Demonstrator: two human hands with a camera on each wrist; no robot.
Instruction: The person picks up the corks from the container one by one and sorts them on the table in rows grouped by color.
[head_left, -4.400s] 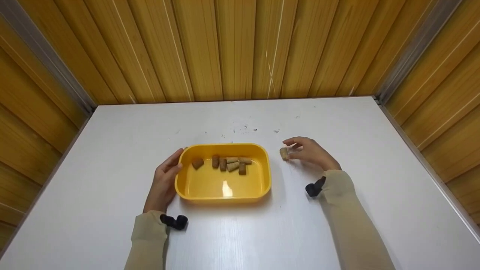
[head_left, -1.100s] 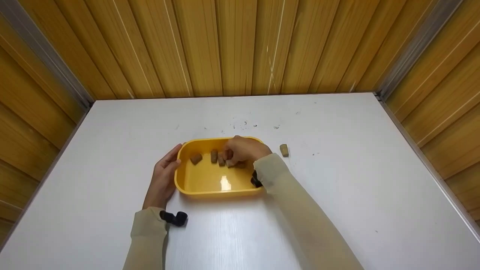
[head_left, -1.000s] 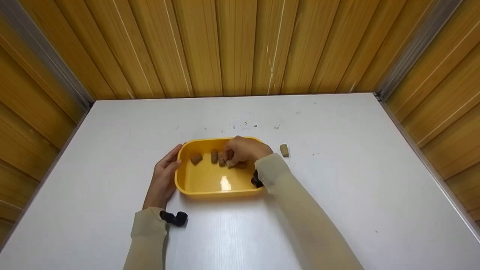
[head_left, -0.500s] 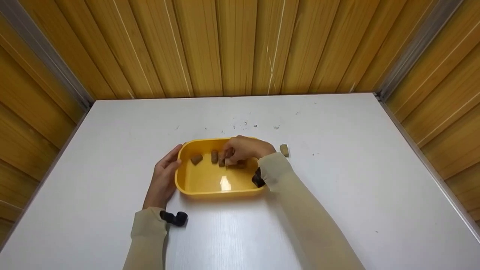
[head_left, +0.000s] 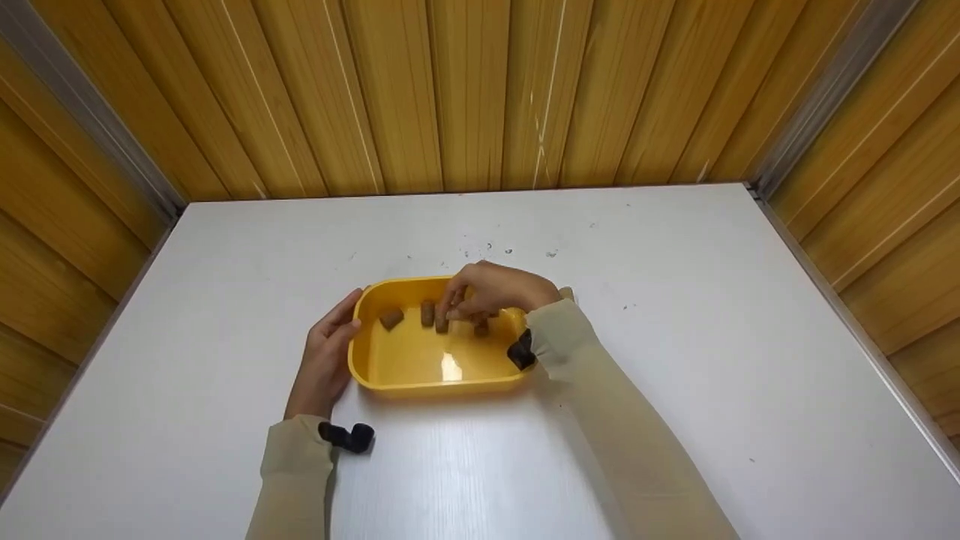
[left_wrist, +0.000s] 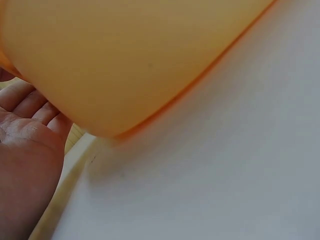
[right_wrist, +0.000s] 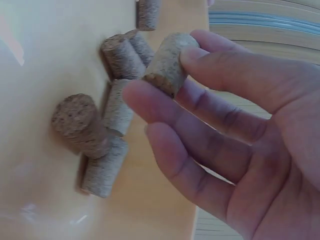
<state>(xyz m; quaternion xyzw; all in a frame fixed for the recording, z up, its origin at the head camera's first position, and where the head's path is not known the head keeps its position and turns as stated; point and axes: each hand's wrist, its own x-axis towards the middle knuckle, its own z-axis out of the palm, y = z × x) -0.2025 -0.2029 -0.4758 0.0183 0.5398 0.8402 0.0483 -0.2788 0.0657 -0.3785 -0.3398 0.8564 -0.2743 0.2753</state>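
Observation:
A yellow plastic box point(head_left: 405, 384) sits on the white table. At its left end my left hand point(head_left: 328, 345) holds it, thumb at the rim and fingers along the outer wall; the left wrist view shows the palm point(left_wrist: 30, 135) beside the wall. My right hand point(head_left: 496, 286) is over the box's far right part. Its thumb and fingers pinch a pale cork stopper point(right_wrist: 170, 62), raised above the others. Inside lie several more corks, among them a lone brown cork point(head_left: 391, 319), two standing side by side, and a darker cork point(right_wrist: 80, 125) leaning on a paler one.
A single pale cork point(head_left: 567, 292) stands on the table to the right, partly hidden behind my right wrist. Dark specks point(head_left: 508, 251) mark the white table point(head_left: 675, 375) behind the box. Yellow wood-look panels point(head_left: 469, 97) enclose the back and both sides.
My right hand left the cork on the table at right and went into the box. Over the last half second it lifted slightly with a pale cork. The left hand stayed on the box.

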